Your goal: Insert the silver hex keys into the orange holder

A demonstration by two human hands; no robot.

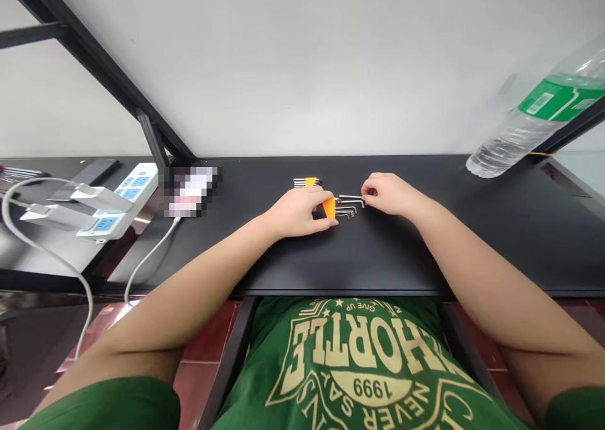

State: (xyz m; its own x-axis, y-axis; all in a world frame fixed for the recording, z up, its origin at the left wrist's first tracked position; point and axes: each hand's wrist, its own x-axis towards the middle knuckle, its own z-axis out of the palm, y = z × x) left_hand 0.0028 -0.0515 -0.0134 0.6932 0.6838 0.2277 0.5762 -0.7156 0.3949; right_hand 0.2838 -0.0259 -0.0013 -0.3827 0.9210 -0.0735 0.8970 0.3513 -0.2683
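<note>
Left grip (302,213) holds one orange holder (329,208)

At 2 o'clock, a clear bottle (513,137) with a green label is standing on the black worktop (350,266). At 9 o'clock, a pixelated object (191,191) is lying near the edge, a white cable (147,261) trailing from it towards 8 o'clock. Farther out at 9, a white power strip (138,181) is holding two white adapters (104,198). A black frame (101,70) is slanting across 10 o'clock; a pale wall (302,64) is filling 12.
</note>
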